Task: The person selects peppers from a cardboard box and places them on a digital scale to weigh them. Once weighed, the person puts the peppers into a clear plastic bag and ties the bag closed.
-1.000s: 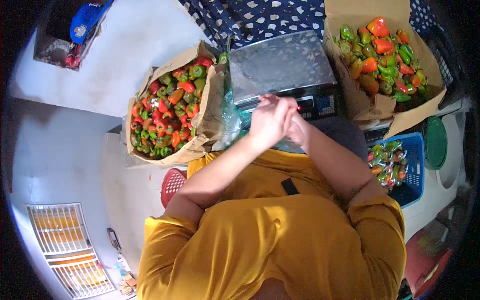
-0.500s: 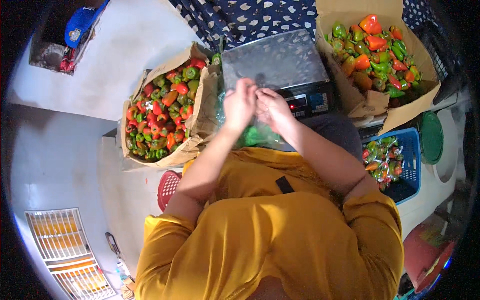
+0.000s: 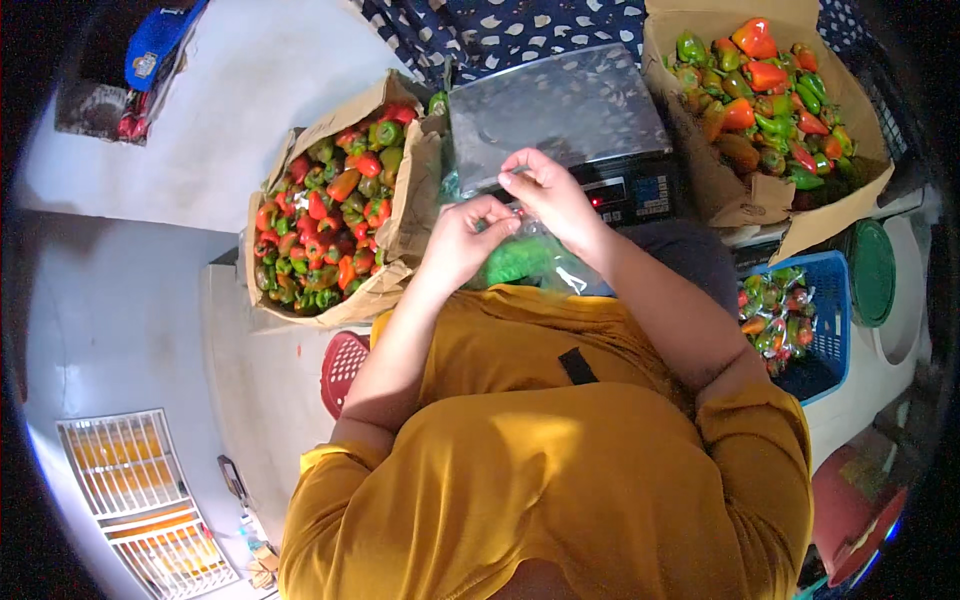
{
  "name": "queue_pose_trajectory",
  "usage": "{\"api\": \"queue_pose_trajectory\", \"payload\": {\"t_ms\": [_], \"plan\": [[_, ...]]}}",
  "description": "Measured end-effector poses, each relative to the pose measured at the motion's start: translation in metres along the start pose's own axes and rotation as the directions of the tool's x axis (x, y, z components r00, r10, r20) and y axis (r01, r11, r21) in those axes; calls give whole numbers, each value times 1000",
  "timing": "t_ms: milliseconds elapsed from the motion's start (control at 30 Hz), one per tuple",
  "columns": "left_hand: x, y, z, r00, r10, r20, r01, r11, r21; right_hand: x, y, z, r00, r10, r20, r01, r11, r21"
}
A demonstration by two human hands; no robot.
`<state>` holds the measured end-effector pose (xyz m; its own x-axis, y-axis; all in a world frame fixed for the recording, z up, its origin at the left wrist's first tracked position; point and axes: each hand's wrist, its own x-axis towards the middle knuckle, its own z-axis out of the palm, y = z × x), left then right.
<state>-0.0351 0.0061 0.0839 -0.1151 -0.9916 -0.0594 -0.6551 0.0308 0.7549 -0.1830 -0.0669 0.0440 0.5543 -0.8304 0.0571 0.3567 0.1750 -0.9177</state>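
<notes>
A: Step in hand, quick? We read it as closing a filled clear plastic bag [image 3: 525, 258] of green peppers; the bag sits just in front of the weighing scale [image 3: 560, 115], at its near edge, against our lap.

B: Agreed; both hands meet at the bag's mouth, right by the scale's display. Left hand [image 3: 462, 240] curled, fingers pinched narrow on the plastic; right hand [image 3: 545, 195] also pinching, thumb and fingers nearly shut on the gathered top.

A: Is the knot made? We cannot tell; the fingers hide it.

B: Next move, as we judge it, calls for a tight twist or tie while keeping the neck pinched, so the peppers don't spill.

A: Surroundings, relative to the scale: left of it, an open cardboard box of red and green peppers [image 3: 330, 215]; right of it, a second box of peppers [image 3: 770, 90]; right and nearer to us, a blue crate of bagged peppers [image 3: 795, 315].

B: Also a red stool [image 3: 345, 365] near-left of the scale, partly hidden by our arm.
</notes>
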Motion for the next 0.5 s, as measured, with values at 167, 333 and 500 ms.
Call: {"api": "queue_pose_trajectory", "payload": {"t_ms": [167, 333, 500], "plan": [[-6, -15, -13, 976, -112, -187, 132, 987, 96, -4, 16, -3, 946, 67, 317, -57, 998, -40], [-12, -27, -13, 959, -151, -240, 67, 944, -323, 1, 10, -4, 948, 166, 273, -155, 986, -62], [-15, -33, -12, 969, -188, -161, 157, 969, -189, -7, 4, -1, 909, -412, 59, 328, 622, -711]]}}
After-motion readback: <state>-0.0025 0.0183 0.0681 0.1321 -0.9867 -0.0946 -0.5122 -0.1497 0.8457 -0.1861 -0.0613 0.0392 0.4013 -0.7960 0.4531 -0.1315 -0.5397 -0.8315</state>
